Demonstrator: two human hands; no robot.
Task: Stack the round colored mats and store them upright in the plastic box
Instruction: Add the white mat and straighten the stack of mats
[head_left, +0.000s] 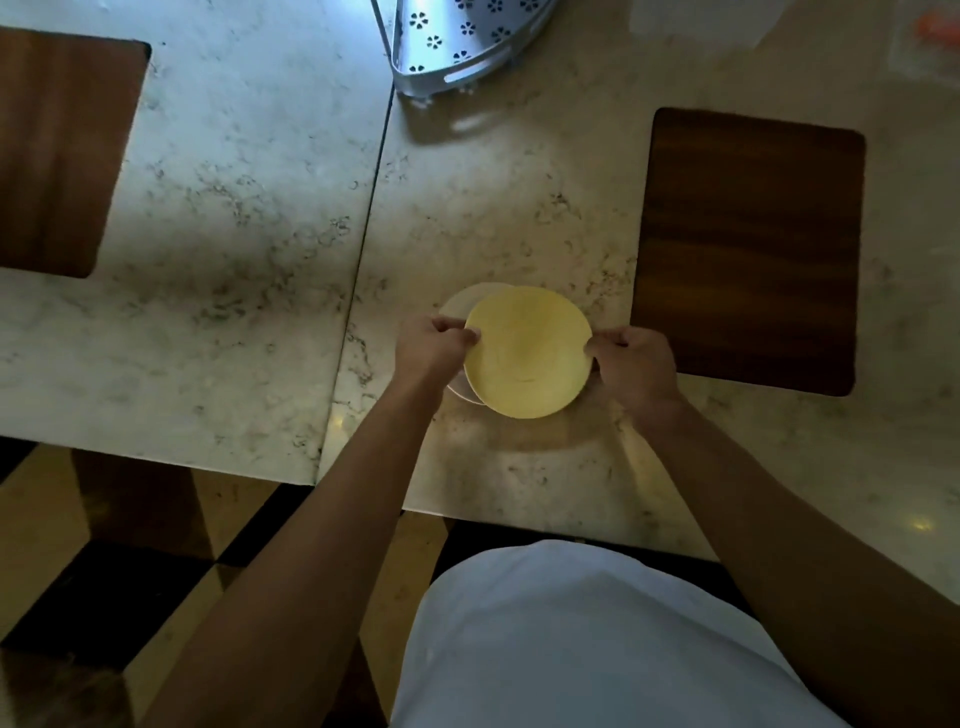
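Observation:
A round yellow mat (527, 351) lies on top of a paler round mat (467, 304) whose edge peeks out at the upper left and lower left. Both sit near the front of the marble table (234, 260). My left hand (434, 345) pinches the left edge of the stack, and my right hand (636, 366) grips its right edge. A clear plastic box (919, 47) shows blurred at the far right corner, with something orange inside.
A dark wooden placemat (748, 249) lies right of the mats, another (57, 150) at the far left. A grey perforated corner rack (457, 47) stands at the back centre. A seam (369, 228) runs between two table slabs.

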